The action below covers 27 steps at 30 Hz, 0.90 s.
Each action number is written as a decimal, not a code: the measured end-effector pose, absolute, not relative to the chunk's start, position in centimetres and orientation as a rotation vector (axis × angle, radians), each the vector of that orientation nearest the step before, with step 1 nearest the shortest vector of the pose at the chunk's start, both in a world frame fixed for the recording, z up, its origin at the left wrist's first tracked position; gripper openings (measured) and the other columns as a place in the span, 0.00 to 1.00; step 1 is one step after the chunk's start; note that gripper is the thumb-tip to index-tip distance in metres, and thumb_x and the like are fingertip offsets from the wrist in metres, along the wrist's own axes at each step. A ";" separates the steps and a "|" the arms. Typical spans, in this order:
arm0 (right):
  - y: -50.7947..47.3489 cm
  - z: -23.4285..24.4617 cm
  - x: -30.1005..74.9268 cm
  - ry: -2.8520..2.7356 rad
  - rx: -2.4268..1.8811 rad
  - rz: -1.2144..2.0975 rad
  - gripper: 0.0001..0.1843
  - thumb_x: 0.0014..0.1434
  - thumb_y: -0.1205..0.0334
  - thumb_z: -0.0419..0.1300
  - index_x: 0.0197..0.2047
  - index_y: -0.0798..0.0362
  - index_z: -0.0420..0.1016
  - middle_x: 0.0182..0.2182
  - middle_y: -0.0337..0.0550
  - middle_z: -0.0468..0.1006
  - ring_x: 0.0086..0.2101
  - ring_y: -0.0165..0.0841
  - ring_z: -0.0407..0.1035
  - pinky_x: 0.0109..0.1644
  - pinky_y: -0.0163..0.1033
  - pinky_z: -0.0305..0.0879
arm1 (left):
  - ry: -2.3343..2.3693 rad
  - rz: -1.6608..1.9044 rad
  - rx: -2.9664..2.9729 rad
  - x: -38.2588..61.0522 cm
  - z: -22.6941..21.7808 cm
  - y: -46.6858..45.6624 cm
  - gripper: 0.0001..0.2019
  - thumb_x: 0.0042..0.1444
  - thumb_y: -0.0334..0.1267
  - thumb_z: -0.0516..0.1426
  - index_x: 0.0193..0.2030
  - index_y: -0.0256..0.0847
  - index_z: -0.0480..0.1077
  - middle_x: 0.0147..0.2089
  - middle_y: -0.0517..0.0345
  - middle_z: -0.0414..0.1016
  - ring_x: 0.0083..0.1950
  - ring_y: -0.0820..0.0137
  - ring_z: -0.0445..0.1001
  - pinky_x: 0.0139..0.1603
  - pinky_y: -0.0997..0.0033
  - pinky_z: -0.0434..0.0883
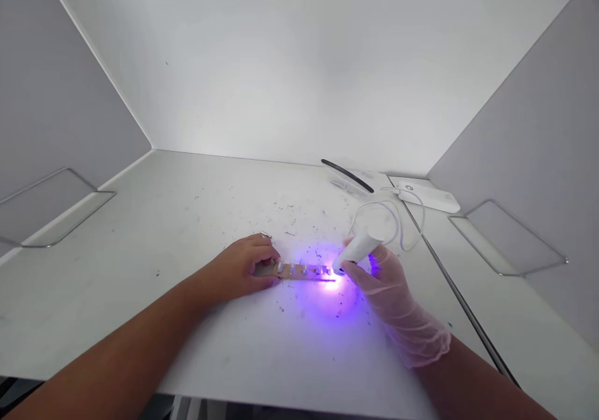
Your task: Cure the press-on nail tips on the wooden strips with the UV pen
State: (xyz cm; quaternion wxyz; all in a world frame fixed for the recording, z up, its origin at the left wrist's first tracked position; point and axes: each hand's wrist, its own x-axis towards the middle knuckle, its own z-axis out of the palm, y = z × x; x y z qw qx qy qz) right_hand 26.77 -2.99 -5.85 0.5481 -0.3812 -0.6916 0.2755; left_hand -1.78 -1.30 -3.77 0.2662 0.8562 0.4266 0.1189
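A narrow tan strip with several small pale pieces along it lies flat on the white table. My bare left hand rests on the strip's left end, fingers curled down on it. My right hand, in a thin clear glove, is closed round a white pen-shaped lamp. Its tip points down at the strip's right end and throws a bright violet glow onto the table. A white cord runs from the lamp to the back right.
A white flat device and a black curved stick lie at the back right. A thin metal rod runs diagonally along the right. Wire frames stand at both sides. Small dark specks dot the table. White walls enclose the booth.
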 end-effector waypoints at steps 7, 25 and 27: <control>-2.7 -6.5 26.9 -1.654 -0.853 0.566 0.15 0.55 0.67 0.63 0.46 0.45 0.76 0.32 0.38 0.76 0.30 0.32 0.73 0.32 0.41 0.74 | 1.146 0.314 2.316 -1.7 -3.6 -1.3 0.08 0.58 0.41 0.60 0.41 0.40 0.74 0.36 0.56 0.72 0.43 0.65 0.69 0.42 0.65 0.66; -2.6 -6.1 26.7 -1.714 -0.851 0.490 0.14 0.54 0.73 0.62 0.42 0.47 0.74 0.32 0.37 0.75 0.30 0.31 0.73 0.32 0.39 0.74 | 1.141 0.353 2.328 -1.9 -4.0 -1.3 0.10 0.59 0.44 0.60 0.40 0.40 0.74 0.33 0.57 0.71 0.41 0.66 0.68 0.41 0.66 0.66; -2.6 -6.1 26.6 -1.715 -0.844 0.486 0.15 0.53 0.73 0.62 0.43 0.47 0.73 0.32 0.37 0.75 0.30 0.31 0.74 0.32 0.40 0.74 | 1.136 0.354 2.332 -1.9 -4.0 -1.3 0.10 0.59 0.44 0.60 0.39 0.40 0.73 0.33 0.57 0.71 0.41 0.66 0.68 0.42 0.65 0.66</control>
